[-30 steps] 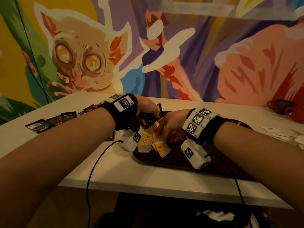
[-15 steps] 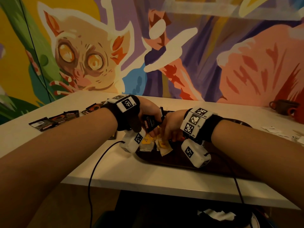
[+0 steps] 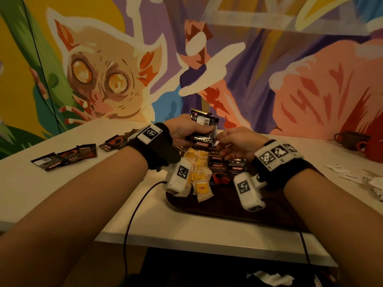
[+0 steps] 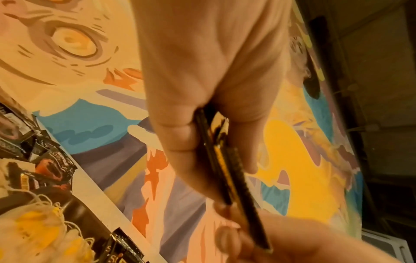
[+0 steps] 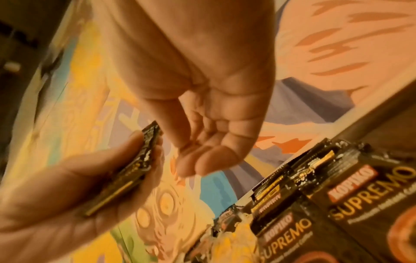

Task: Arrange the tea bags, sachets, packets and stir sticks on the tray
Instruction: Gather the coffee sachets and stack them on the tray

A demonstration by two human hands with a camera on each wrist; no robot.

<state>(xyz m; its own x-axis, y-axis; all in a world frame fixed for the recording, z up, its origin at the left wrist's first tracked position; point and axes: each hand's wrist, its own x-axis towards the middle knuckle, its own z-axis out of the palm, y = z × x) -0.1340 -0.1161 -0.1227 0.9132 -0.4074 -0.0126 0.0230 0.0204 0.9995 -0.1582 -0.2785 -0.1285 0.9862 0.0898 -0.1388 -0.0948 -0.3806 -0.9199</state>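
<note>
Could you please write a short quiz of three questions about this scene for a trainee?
1. True or false: the left hand grips a stack of coffee packets.
2. Which things lie at the left end of the tray? A) tea bags B) spoons C) cups
3. Fill in: the right hand holds ____.

Key: 1 true. 2 A, the tea bags; coffee packets on the tray lie beside them. 3 nothing; its fingers are loosely curled near the stack.
</note>
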